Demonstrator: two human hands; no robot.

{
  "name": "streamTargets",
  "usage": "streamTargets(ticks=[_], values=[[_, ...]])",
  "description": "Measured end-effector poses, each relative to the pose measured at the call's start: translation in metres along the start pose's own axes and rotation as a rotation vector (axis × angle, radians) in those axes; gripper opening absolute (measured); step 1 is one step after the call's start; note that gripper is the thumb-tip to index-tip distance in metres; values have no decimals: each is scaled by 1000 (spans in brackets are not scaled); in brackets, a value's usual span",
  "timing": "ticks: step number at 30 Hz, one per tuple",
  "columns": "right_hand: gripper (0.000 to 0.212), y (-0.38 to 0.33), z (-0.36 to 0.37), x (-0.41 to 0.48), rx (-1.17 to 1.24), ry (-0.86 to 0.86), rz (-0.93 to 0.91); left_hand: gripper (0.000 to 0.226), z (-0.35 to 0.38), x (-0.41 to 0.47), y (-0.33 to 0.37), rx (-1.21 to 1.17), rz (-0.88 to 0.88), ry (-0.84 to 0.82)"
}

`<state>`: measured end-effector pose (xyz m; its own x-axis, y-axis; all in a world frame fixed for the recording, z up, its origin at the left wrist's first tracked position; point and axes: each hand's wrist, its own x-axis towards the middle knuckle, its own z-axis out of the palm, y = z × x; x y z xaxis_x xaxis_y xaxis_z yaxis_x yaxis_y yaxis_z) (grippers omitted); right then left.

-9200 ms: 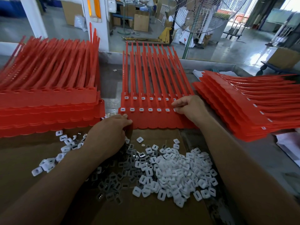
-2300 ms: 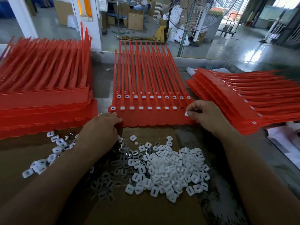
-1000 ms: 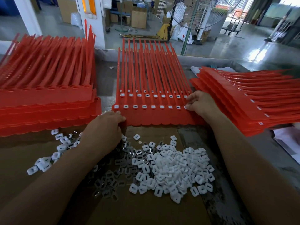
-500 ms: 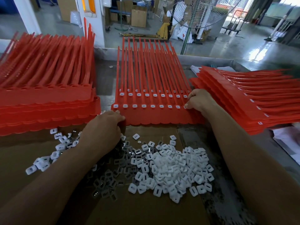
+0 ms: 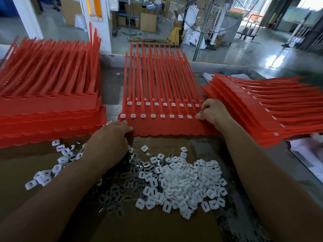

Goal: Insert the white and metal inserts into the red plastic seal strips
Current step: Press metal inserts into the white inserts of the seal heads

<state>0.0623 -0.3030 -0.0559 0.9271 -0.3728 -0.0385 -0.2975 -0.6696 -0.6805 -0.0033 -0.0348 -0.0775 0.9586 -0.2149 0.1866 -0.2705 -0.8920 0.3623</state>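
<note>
Where right fingers (image 5: pixel 204 114) pinch, insert (image 5: pixel 197 117) sits.

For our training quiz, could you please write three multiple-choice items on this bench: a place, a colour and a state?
1. Where is the right hand?
A) at the right end of the middle sheet's front row
B) on the right stack
C) in the loose pile

2. What colour are the fitted inserts?
A) black
B) white
C) blue

3. The left stack's top sockets are:
A) filled
B) taped
C) empty

Key: 1A, its fingers curl at the last socket; 2B, white squares line the row; 3C, only bare holes show.
</note>
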Motion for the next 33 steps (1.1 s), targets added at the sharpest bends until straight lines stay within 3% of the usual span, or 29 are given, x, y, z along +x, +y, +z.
streamTargets(ticks=[6,11,20,29,33], values=[[31,19,5,-13,-50,114,-232,44,1,1,0,-3,3,6],[13,21,7,-18,-75,118,-256,45,0,1,-1,-1,9,10],[19,25,-3,-31,-200,-8,-320,45,-1,1,0,8,8,-8],[22,24,-23,-50,-161,-161,-376,44,-2,2,0,-6,-1,-4],[14,25,-47,-63,-176,-365,-405,44,-2,2,-1,-11,10,5]])
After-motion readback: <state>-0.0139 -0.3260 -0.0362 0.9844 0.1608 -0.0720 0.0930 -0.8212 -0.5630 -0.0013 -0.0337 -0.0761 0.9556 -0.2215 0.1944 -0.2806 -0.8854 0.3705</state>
